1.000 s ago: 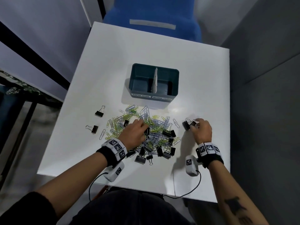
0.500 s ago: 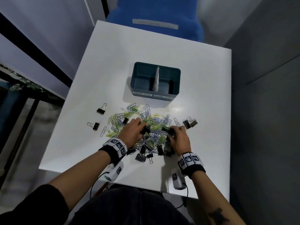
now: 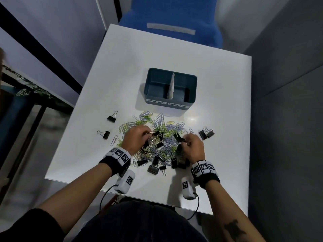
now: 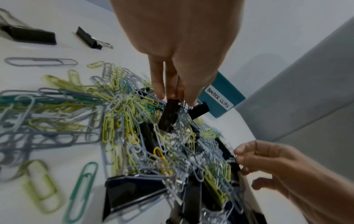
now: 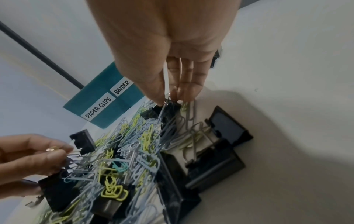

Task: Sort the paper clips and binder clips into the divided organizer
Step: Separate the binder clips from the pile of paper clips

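Note:
A mixed pile (image 3: 157, 144) of pale blue and yellow-green paper clips and black binder clips lies in front of the teal divided organizer (image 3: 162, 70), which is labelled "paper clips" on the left and "binder clips" on the right. My left hand (image 3: 148, 135) pinches the handle of a black binder clip (image 3: 156, 133) at the pile's top; the left wrist view shows this binder clip (image 4: 169, 115) hanging from my fingertips. My right hand (image 3: 185, 139) pinches the wire handle of another black binder clip (image 5: 166, 109) on the pile's right side. Both organizer compartments look empty.
Two single binder clips (image 3: 111, 117) (image 3: 104, 134) lie left of the pile, and a pair (image 3: 206, 134) lies to its right. A blue chair (image 3: 171, 18) stands behind the white table (image 3: 218, 163). A grey wall runs along the right.
My right hand left the pair of binder clips on the right, moved left into the pile and took hold of a clip. My left hand stayed in the pile and pinched a binder clip.

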Motion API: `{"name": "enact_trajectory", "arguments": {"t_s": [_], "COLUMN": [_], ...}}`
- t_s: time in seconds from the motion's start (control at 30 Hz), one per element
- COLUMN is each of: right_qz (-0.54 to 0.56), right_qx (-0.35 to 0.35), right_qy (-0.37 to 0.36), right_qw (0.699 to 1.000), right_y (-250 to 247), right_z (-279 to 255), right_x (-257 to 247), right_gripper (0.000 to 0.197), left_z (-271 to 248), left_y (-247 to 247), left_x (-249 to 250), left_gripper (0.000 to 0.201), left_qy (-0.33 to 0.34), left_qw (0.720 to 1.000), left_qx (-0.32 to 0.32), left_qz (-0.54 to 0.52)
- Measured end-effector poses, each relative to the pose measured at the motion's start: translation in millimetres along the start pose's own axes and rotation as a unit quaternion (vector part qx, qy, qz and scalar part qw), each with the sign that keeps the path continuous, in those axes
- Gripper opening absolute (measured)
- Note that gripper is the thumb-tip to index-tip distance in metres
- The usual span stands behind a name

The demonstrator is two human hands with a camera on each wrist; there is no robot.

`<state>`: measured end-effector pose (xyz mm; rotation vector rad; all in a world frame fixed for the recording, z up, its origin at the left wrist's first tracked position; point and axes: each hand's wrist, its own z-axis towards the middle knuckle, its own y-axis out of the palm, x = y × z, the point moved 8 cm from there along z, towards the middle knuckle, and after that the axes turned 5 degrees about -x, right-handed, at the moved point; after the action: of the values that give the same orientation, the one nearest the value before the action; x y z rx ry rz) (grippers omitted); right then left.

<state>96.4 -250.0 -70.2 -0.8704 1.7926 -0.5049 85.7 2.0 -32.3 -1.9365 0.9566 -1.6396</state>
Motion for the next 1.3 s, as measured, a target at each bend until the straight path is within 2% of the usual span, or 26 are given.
{"name": "enact_trajectory", "arguments": {"t_s": [0.07, 0.13, 0.27, 0.37, 0.5, 0.67, 0.77, 0.83, 0.9, 1.0, 1.13, 1.23, 1.3], "right_qz": [-0.042, -0.075, -0.066, -0.049, -0.04, 0.003, 0.014, -0.011, -0.027, -0.035, -0.017, -0.017, -0.026], "right_qx": [-0.048, -0.068, -0.05, -0.044, -0.025, -0.004, 0.013, 0.011, 0.0, -0.005, 0.01, 0.016, -0.004], "right_qy": [-0.009, -0.021, -0.03, -0.022, -0.024, -0.033, -0.033, -0.023, -0.017, -0.012, -0.002, -0.008, -0.011], "right_qw": [0.998, 0.995, 0.996, 0.998, 0.999, 0.999, 0.999, 1.0, 0.999, 0.999, 1.0, 1.0, 1.0], "right_y": [9, 15, 14, 12, 6, -3, -7, -7, -5, -4, -9, -11, -8], "right_z": [0, -2, -1, 1, 3, 2, 0, 0, -1, 0, 2, 0, -1], "right_x": [-1, -2, -3, -3, -4, 2, 9, 14, 15, 12, 15, 14, 12], "right_gripper": [0.036, 0.044, 0.035, 0.028, 0.014, 0.022, 0.023, 0.02, 0.02, 0.021, 0.021, 0.024, 0.028], "left_z": [-2, -5, -9, -12, -22, -47, -71, -83, -89, -89, -81, -66, -50], "left_y": [-11, -18, -23, -27, -47, -82, -103, -111, -110, -106, -103, -93, -73], "left_x": [-10, -18, -27, -26, -33, -82, -127, -154, -168, -170, -152, -117, -86], "left_gripper": [0.007, 0.008, 0.018, 0.012, 0.005, 0.007, 0.009, 0.013, 0.013, 0.011, 0.021, 0.031, 0.03], "left_qy": [-0.038, -0.076, -0.098, -0.088, -0.092, -0.181, -0.271, -0.332, -0.362, -0.365, -0.343, -0.259, -0.175], "left_qw": [0.998, 0.992, 0.986, 0.985, 0.979, 0.955, 0.939, 0.937, 0.931, 0.929, 0.933, 0.952, 0.971], "left_qx": [0.025, 0.039, 0.037, 0.029, 0.065, 0.127, 0.151, 0.1, 0.036, 0.005, 0.022, 0.042, 0.02], "left_qz": [-0.046, -0.096, -0.127, -0.146, -0.173, -0.196, -0.146, -0.044, 0.028, 0.063, 0.107, 0.161, 0.16]}}
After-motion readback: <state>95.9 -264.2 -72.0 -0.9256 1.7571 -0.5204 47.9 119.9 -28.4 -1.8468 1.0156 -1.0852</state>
